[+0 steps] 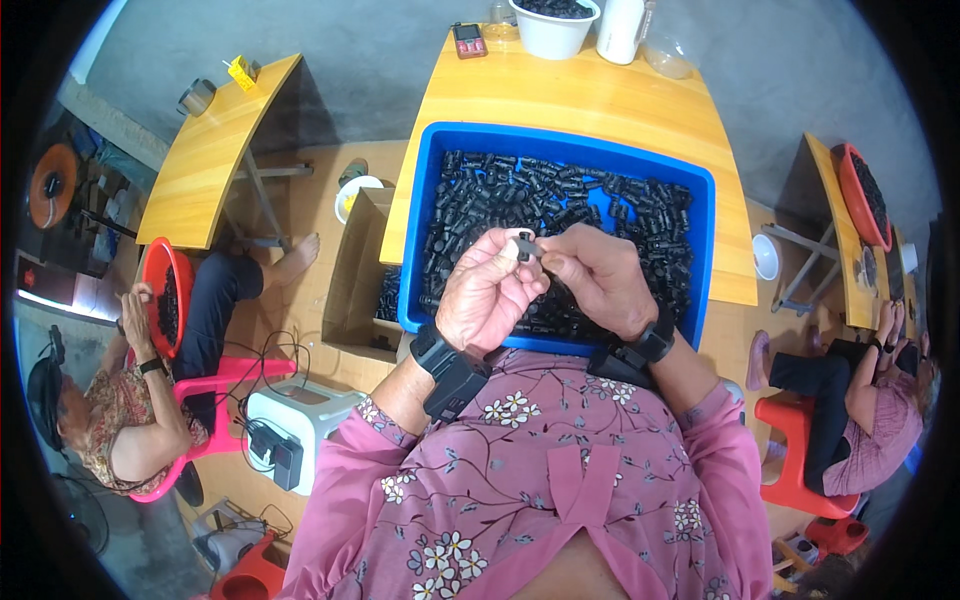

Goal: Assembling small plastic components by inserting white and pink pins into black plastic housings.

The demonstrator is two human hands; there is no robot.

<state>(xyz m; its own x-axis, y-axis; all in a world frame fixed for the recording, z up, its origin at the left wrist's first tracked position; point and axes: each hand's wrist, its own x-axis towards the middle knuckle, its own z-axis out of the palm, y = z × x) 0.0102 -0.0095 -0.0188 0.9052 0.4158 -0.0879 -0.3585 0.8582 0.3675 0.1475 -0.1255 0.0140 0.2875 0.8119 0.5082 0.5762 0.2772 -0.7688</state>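
Observation:
My left hand [484,295] and my right hand [606,278] meet over the near part of a large blue plastic tray [570,136]. Between their fingertips is a small black plastic fitting [525,246], pinched by both; its right end is covered by my right fingers. Something white wraps a fingertip of the left hand. Many similar short, ribbed black fittings [490,190] lie heaped in the tray, with patches of blue floor showing. Black devices are strapped round both my wrists.
The tray rests on a wooden table [480,95] with a white bowl [556,30] of black parts and a phone [469,40] behind. Left stand a cardboard box [352,290] and a white stool [290,425] with cables. Seated people with red basins [160,262] work on either side.

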